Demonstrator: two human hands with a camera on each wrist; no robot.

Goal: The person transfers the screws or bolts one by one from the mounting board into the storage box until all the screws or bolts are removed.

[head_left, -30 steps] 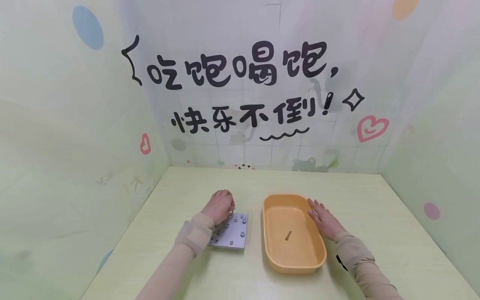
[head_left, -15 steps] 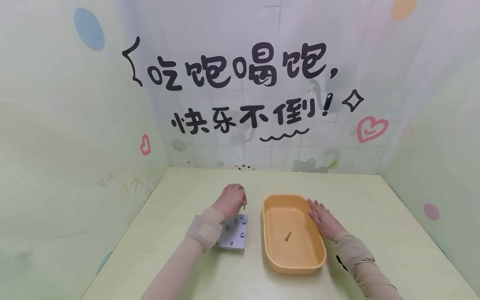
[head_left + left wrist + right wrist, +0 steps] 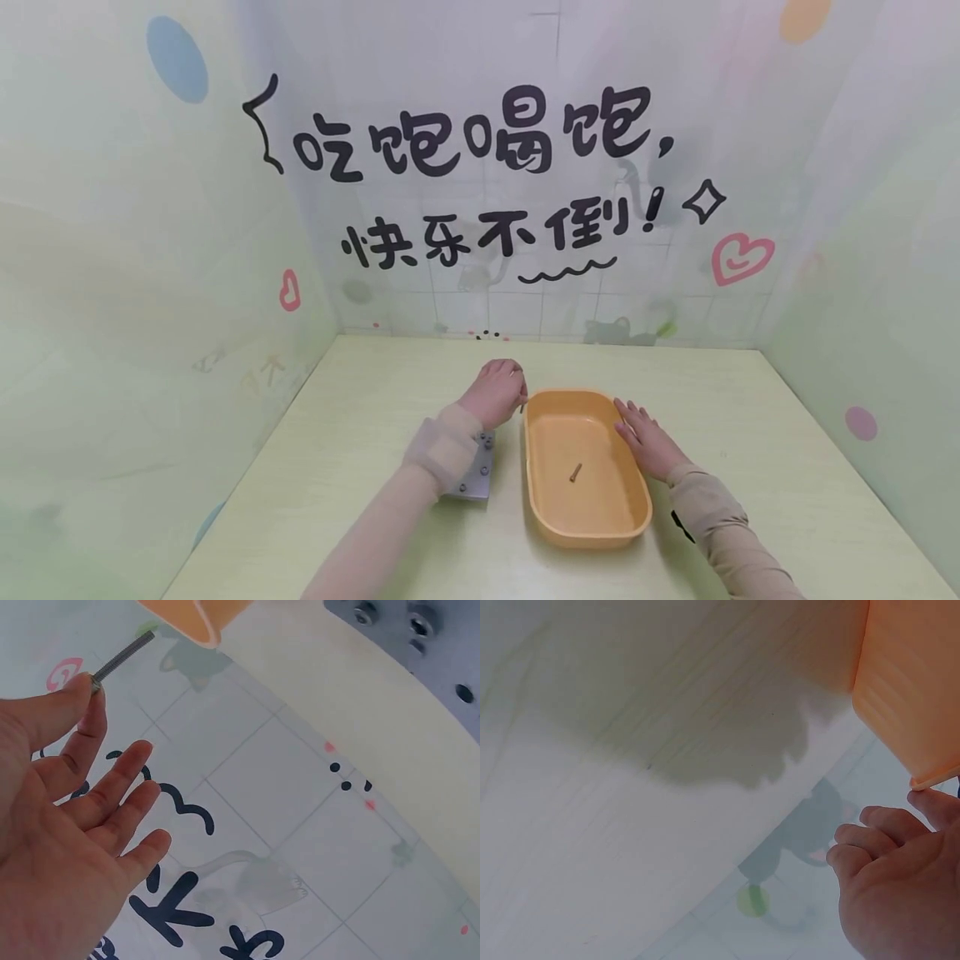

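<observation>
Between thumb and forefinger, my left hand (image 3: pixel 495 393) pinches a threaded metal screw (image 3: pixel 126 658) by its head end; the other fingers are spread in the left wrist view. In the head view this hand hovers by the far left corner of the orange tray (image 3: pixel 534 500). A second screw (image 3: pixel 575 472) lies on the tray floor. My right hand (image 3: pixel 652 442) rests with extended fingers against the tray's right rim, its fingertips touching the edge in the right wrist view. Partly hidden under my left forearm is a grey metal plate (image 3: pixel 474 483) with several bolts and holes.
The pale wooden table (image 3: pixel 360 392) carries the plate and tray side by side. A printed curtain wall (image 3: pixel 480 308) stands behind, with further walls on the left and right.
My left hand has lifted away from the plate and moved right with the screw, up to the tray's left rim. My right hand and the tray stay in place.
</observation>
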